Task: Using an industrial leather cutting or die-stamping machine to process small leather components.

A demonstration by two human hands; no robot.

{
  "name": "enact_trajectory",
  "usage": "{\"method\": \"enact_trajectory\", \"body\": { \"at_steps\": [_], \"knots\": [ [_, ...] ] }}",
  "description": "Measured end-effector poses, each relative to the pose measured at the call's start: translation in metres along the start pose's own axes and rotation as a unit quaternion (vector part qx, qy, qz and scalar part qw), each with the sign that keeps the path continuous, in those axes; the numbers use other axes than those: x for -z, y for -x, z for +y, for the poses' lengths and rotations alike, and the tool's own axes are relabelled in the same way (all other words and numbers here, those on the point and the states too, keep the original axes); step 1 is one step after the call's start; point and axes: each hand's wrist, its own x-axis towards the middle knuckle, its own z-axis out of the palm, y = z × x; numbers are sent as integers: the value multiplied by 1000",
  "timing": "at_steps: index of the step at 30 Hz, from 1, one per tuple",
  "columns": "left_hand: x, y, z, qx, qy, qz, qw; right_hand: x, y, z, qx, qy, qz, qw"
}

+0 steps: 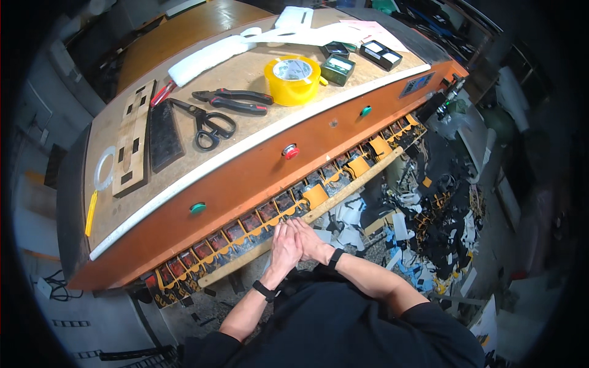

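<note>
My left hand (286,246) and my right hand (310,240) are pressed together, fingers curled, at a yellow cut strip (257,224) that runs along a row of small slots below the orange front panel (239,181) of a machine. What the fingers hold is hidden behind them. A wooden rail (356,183) runs just below the strip, and more square yellow pieces (315,195) sit along it to the right of my hands.
The worktop (187,165) carries scissors (208,126), pliers (239,107), a yellow tape roll (291,92), a slotted wooden board (130,162), small boxes (380,56) and white padding (208,58). Buttons (290,151) dot the panel. Cut scraps (411,233) cover the floor at right.
</note>
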Motion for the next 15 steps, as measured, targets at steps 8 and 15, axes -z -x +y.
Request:
{"method": "enact_trajectory", "body": {
  "at_steps": [8, 15],
  "knots": [
    [52, -21, 32, 81, 123, -22, 989, 47, -7, 26, 26, -169, -16, 985],
    [166, -56, 2, 161, -104, 275, 942, 243, -7, 141, -224, -102, 451, 858]
  ]
}}
